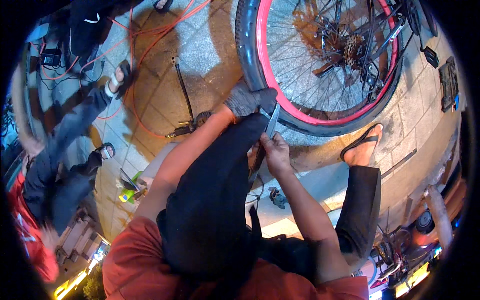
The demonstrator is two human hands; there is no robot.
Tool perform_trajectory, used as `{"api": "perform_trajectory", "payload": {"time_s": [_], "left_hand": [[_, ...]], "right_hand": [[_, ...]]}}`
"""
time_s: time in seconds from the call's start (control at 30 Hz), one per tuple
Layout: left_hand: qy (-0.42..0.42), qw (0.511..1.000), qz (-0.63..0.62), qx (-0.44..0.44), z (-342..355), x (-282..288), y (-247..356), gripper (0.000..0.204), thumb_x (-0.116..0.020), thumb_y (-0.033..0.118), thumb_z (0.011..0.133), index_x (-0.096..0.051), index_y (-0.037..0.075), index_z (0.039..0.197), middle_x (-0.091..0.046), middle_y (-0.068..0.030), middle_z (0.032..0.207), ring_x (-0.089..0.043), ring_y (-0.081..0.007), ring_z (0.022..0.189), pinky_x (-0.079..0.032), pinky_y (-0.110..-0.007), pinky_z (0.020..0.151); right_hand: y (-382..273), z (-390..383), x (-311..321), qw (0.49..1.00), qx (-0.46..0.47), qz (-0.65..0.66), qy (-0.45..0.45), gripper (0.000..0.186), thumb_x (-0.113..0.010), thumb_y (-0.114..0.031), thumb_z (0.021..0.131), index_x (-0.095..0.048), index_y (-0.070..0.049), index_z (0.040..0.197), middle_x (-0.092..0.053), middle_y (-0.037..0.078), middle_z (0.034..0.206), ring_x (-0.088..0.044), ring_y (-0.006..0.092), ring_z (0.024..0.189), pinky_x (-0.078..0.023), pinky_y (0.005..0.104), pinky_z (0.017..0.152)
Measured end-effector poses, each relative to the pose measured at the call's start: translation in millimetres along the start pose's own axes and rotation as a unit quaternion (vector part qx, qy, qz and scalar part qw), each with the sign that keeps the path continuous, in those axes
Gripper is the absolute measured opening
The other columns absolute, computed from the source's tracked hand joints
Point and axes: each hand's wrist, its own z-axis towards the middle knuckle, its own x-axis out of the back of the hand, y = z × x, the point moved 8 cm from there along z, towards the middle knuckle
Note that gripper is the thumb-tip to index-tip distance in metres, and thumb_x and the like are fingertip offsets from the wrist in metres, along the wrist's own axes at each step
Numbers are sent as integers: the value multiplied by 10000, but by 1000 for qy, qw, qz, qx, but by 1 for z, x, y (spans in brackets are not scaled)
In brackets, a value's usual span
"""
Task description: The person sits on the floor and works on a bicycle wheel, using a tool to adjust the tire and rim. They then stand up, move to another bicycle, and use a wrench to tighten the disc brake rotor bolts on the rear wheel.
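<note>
Bare right hand [276,151] pinches a narrow, shiny grey strip [273,121], apparently steadying it beside the black-trousered knee [250,129]. Just ahead, the dark-grey-gloved left hand [251,100] curls by the strip's tip, its grip unclear. Beyond is a black-tyred, pink-rimmed spoked wheel [270,80], seemingly placed within easy reach.
</note>
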Motion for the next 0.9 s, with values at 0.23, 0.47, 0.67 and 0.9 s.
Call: {"api": "perform_trajectory", "payload": {"time_s": [0.23,0.47,0.67,0.9], "left_hand": [[128,965,-217,-72,0,26,13,386,-714,324,963,-647,20,1191,-685,-56,1063,-625,-174,947,-538,-356,834],[182,970,-149,-68,-4,30,18,399,-745,304,940,-630,13,1188,-661,-53,1049,-590,-161,948,-527,-360,840],[200,965,-169,-28,8,19,27,409,-837,266,855,-659,4,1114,-682,-57,985,-622,-163,880,-546,-365,763],[308,947,-72,-62,11,45,58,499,-872,307,796,-639,-32,1080,-703,-99,915,-662,-202,824,-562,-378,761]], "right_hand": [[-25,-8,13,973,101,-187,91,247,-731,-251,981,-676,-10,975,-667,26,759,-569,73,686,-484,283,624],[-17,-5,41,971,111,-194,82,310,-748,-303,968,-659,-7,963,-596,3,698,-517,76,664,-457,290,591],[-48,-31,31,863,280,-370,198,257,-714,-273,983,-654,-25,1016,-639,140,744,-583,239,632,-514,372,645],[-42,-35,54,926,170,-309,138,235,-773,-221,919,-667,-19,976,-652,42,729,-558,93,676,-508,315,631]]}}
